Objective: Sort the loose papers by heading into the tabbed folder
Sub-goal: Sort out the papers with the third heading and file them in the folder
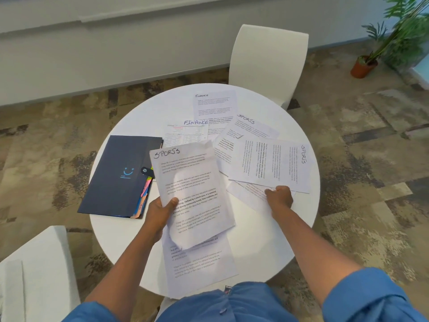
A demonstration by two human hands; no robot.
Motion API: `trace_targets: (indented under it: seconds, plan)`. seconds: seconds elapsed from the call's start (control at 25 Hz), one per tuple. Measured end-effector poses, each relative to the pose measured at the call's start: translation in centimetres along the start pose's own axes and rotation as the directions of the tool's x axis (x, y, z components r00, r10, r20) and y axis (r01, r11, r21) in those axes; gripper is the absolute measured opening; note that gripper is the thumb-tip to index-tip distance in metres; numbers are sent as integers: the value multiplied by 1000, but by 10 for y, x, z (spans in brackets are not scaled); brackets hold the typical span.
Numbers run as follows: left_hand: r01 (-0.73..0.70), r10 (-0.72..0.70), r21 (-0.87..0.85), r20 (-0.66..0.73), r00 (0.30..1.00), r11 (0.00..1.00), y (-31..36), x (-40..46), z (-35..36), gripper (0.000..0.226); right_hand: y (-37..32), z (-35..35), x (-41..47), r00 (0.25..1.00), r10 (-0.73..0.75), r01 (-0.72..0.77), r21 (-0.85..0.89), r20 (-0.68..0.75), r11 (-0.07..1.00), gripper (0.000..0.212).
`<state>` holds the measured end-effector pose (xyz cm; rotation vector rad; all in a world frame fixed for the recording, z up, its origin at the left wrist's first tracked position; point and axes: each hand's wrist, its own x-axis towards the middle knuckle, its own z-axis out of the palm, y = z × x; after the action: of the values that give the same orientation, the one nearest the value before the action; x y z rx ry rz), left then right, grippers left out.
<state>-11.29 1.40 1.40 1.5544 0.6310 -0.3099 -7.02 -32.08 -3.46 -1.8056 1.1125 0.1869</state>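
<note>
A round white table point(130, 233) fills the middle of the view, with a white chair point(267, 63) at its far side, another white chair point(34, 270) at the near left, and a potted plant point(394, 43) on the patterned carpet at the upper right. On the left part of the table lies the dark tabbed folder point(120, 175), closed with a snap strap, its coloured tabs showing along the right edge. Loose papers are spread over the rest of the top: a sheet headed FINANCE point(214, 105) at the far side, a second FINANCE sheet point(185, 133) partly under it, a SPORTS sheet point(250, 129) to the right, and a sideways SPORTS sheet point(276, 163) overlapping others. Another printed sheet point(199, 266) lies at the near edge. The person's left hand point(160, 212) grips a SPORTS page point(190, 189) by its left edge, thumb on top, lifting it just beside the folder. The right hand point(279, 197), fingers curled, pinches the near edge of the papers under the sideways sheet. The two hands are well apart.
</note>
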Motion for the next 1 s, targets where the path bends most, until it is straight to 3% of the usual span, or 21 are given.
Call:
trace_targets:
  seconds: [0.2,0.36,0.52,0.76,1.0]
  plan:
    - [39,-39,-11,6,999,999,2,14,7,23,-3,-19,34,969,-180,64,-531,-170,845,62]
    - [87,-87,-3,2,996,996,-4,22,11,26,0,-33,62,964,-122,-43,-594,-235,803,76]
    - [135,-135,3,-15,991,991,-9,26,8,28,-1,-38,79,966,-132,-46,-647,-223,761,76]
    - [128,-129,-33,-23,991,991,-4,23,7,21,-4,-44,91,962,-1,-120,-429,-273,895,60]
    - [134,-135,-106,-3,991,985,0,21,10,20,4,-58,89,980,-43,56,60,-195,997,21]
